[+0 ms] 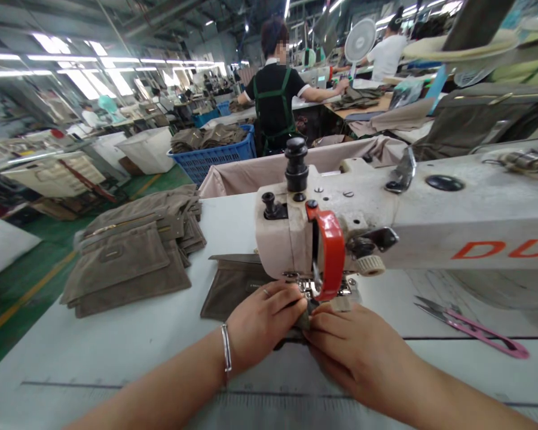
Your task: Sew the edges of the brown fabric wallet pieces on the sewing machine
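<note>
Both my hands are at the needle end of a white sewing machine (pixel 278 239), below its red guard (pixel 332 254). My left hand (pixel 266 319), with a bracelet on the wrist, presses its bent fingers onto a dark olive-brown fabric piece (pixel 228 289) just left of the presser foot. My right hand (pixel 352 340) is closed, its fingertips pinching the near edge of the same fabric in front of the foot. Part of the fabric lies hidden under my hands and the machine head.
A stack of brown fabric pieces with zippers (pixel 125 251) lies on the table's left. Pink-handled thread snips (pixel 479 331) rest at the right. Beyond the table are a blue crate (pixel 219 164) of fabric and a person in a black shirt (pixel 273 98).
</note>
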Available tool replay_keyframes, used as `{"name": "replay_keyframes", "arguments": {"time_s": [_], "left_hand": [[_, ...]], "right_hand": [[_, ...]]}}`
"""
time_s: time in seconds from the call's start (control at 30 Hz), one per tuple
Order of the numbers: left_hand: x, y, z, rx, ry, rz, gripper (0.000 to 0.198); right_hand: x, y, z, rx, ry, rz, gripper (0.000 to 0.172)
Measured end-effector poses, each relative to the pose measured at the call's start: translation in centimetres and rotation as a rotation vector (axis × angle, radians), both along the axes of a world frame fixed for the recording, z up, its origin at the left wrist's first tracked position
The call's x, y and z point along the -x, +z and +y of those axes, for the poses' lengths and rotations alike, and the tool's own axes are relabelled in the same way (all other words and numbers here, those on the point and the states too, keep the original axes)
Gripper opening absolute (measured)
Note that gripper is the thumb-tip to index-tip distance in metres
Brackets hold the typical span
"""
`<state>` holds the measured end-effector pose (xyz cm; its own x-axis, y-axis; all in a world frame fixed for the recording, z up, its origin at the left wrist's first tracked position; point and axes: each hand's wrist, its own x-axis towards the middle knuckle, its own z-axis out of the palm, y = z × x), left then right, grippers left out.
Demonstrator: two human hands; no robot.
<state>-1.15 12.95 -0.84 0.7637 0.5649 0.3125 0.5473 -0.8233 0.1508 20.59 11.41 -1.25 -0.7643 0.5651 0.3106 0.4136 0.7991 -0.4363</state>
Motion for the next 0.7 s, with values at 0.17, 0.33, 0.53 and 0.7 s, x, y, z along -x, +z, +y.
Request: {"name": "replay_keyframes", "arguments": {"time_s": [0.17,0.33,0.53,0.7], "left_hand": [[0.4,-0.5,-1.2,-0.024,0.018,-0.061,0.024],[0.6,-0.3,-1.5,0.028,-0.004,-0.079,0.02],[-0.2,0.7,-1.1,0.02,0.06,-0.142,0.015],[-0.7,1.0,-1.3,0.005,0.156,-0.216,0.013]], "right_hand": [[-0.5,0.2,0.3,-0.012,0.004,0.027,0.023],[-1.3,0.3,0.6,-0.02,0.009,0.045,0.024],[-1.3,0.3,0.7,-0.03,-0.023,0.023,0.025],[-0.7,0.3,0.9,0.011,-0.027,0.03,0.03]]}}
